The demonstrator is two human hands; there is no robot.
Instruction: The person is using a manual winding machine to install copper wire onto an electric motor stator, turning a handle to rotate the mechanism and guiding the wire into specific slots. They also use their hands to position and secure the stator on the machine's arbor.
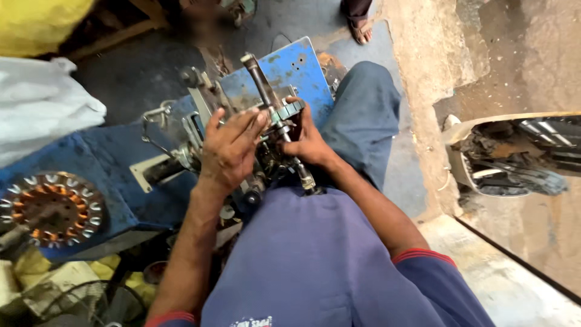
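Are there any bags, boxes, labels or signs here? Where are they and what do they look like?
Yellow bag: top left corner, bulging, bright yellow.
White sack: left edge below the yellow one, crumpled, plain white.
Shirt print: bottom edge, small white marking on the person's blue shirt.
No signs or screens show.

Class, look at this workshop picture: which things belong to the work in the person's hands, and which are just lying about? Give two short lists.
In use:
left hand
right hand
metal shaft
toothed ring
blue machine

Lying about:
copper-wound ring
white sack
yellow bag
wheel
sandalled foot of another person
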